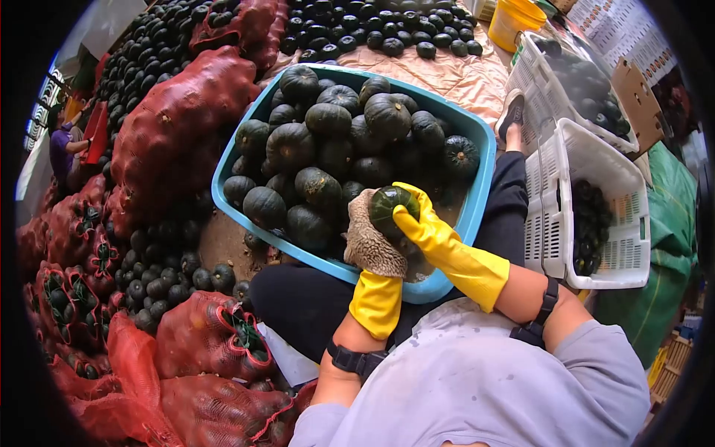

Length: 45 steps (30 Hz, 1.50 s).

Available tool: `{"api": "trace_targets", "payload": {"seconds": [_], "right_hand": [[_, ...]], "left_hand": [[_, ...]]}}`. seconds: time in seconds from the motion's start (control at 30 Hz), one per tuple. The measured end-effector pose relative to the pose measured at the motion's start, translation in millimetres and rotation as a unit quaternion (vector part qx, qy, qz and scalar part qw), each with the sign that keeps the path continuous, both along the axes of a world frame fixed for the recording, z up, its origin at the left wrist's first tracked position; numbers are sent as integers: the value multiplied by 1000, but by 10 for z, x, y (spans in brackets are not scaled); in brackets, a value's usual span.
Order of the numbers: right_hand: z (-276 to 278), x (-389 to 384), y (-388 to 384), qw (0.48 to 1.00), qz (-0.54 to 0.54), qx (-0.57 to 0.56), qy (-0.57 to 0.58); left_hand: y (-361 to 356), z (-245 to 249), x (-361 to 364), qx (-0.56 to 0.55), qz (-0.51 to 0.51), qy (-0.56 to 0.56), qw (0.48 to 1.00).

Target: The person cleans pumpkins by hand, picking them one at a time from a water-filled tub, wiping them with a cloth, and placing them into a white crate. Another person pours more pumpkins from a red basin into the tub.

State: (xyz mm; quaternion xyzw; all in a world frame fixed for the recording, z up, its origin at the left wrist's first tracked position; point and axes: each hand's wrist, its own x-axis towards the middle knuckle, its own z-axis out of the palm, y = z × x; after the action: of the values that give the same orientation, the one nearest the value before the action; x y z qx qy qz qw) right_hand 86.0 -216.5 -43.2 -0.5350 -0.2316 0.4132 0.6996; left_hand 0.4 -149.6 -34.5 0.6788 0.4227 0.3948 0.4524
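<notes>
A blue tub (485, 197) heaped with dark green squashes (290, 147) stands between my legs. Over its near edge, a shiny green squash (389, 211) is between my two hands. My left hand (377, 242), in a yellow glove, is wrapped in a brown fleecy cloth (376, 249) that presses against the squash's left side; the cloth hides its fingers. My right hand (426, 221), in a yellow rubber glove, has its fingers closed round the squash's right side.
Red mesh sacks (182, 112) of squashes crowd the left, with loose squashes (160, 287) on the floor. White crates (547, 223) stand at the right, a yellow bucket (514, 22) behind. Another person (65, 145) is at the far left.
</notes>
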Motion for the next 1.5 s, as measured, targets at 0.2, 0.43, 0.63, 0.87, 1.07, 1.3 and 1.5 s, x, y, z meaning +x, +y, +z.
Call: {"api": "trace_targets", "payload": {"seconds": [0.2, 0.43, 0.63, 0.87, 1.07, 1.3, 1.5], "right_hand": [[621, 286, -213, 870, 187, -163, -426], [50, 314, -263, 975, 62, -102, -186], [328, 1804, -1612, 946, -76, 236, 209], [272, 1649, -1127, 967, -222, 113, 50], [-381, 84, 328, 855, 126, -363, -350], [-355, 524, 139, 964, 169, -185, 93], [-102, 603, -435, 969, 92, 115, 197]], "left_hand": [[155, -9, -116, 180, -113, -20, 977], [176, -218, 29, 34, -147, 33, 988], [293, 370, -139, -635, -30, -381, 672], [957, 212, -576, -463, -179, -405, 768], [696, 313, -230, -343, -70, -291, 890], [547, 112, -201, -175, -84, -213, 958], [326, 328, 122, -9, -164, 29, 986]]}}
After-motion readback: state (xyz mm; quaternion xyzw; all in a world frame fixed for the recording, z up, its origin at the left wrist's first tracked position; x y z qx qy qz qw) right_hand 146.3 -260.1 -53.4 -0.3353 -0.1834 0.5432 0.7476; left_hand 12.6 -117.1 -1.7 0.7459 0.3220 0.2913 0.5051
